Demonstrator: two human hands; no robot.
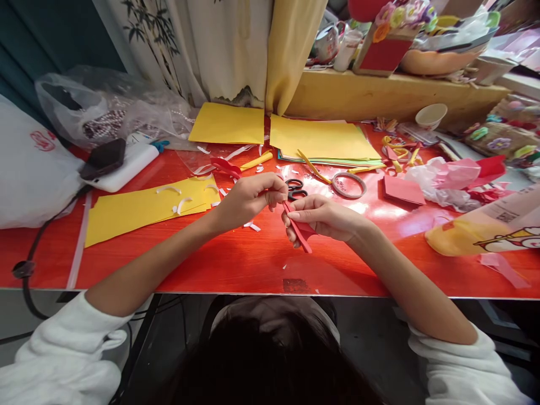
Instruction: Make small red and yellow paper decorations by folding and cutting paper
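A folded piece of red paper (302, 235) is held above the front half of the table. My right hand (327, 216) grips it between thumb and fingers, and its lower end sticks out below them. At its upper tip, the thumb and fingers of my left hand (264, 191) are pinched together; the exact contact there is partly hidden. Just behind my hands lie black-handled scissors (294, 188), their blades out of sight. A roll of tape (349, 185) lies to their right. Yellow paper strips (147, 208) are on the left, with white curled scraps on them.
Stacked yellow sheets (324, 138) lie at the back. At right are small red paper squares (404, 191), crumpled plastic (439, 180) and a drink cup (489, 225) on its side. A phone (103, 158) and plastic bags (34, 163) occupy the left. The red table's (236, 270) front edge is near.
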